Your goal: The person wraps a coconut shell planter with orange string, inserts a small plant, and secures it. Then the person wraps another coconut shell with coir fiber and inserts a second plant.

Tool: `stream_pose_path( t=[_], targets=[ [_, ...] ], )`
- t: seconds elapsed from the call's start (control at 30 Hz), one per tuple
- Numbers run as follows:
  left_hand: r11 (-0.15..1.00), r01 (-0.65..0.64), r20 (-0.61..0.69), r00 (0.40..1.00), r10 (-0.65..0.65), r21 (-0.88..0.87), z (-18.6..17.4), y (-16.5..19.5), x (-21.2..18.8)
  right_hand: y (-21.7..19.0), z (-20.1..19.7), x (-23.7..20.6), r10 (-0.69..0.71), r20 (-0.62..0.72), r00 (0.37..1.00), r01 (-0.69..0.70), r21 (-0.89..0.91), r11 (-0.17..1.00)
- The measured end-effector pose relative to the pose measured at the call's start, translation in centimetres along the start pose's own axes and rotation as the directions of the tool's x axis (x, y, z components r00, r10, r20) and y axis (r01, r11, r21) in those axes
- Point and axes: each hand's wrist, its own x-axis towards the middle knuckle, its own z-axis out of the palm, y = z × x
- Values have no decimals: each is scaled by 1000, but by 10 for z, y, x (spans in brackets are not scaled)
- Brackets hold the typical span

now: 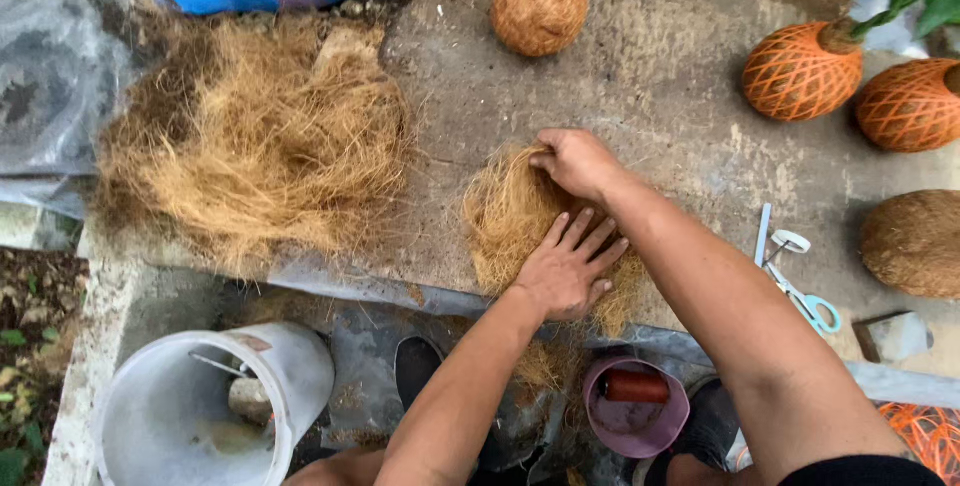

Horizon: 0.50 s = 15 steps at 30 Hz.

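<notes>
The left hand (568, 271) lies flat, fingers spread, pressing a small fibre pad (510, 214) onto the tabletop (650, 96); nothing is gripped. The right hand (578, 161) has its fingers curled, pinching the pad's upper edge. A big fibre heap (255, 141) lies to the left, scissors (795, 276) to the right. Netted orange balls (802, 71) sit at the far right, a white bucket (215, 401) and purple cup (636, 408) below.
</notes>
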Motion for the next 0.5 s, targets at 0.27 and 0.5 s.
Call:
stream_pose_path(
  t=[0.27, 0.5],
  targets=[
    [864, 159, -316, 886, -338, -477, 20, -20, 8, 131, -32, -13, 305, -470, 828, 273, 813, 514],
    [932, 331, -262, 896, -359, -147, 8, -37, 18, 118, 16, -46, 305, -10, 952, -270, 438, 858]
  ],
)
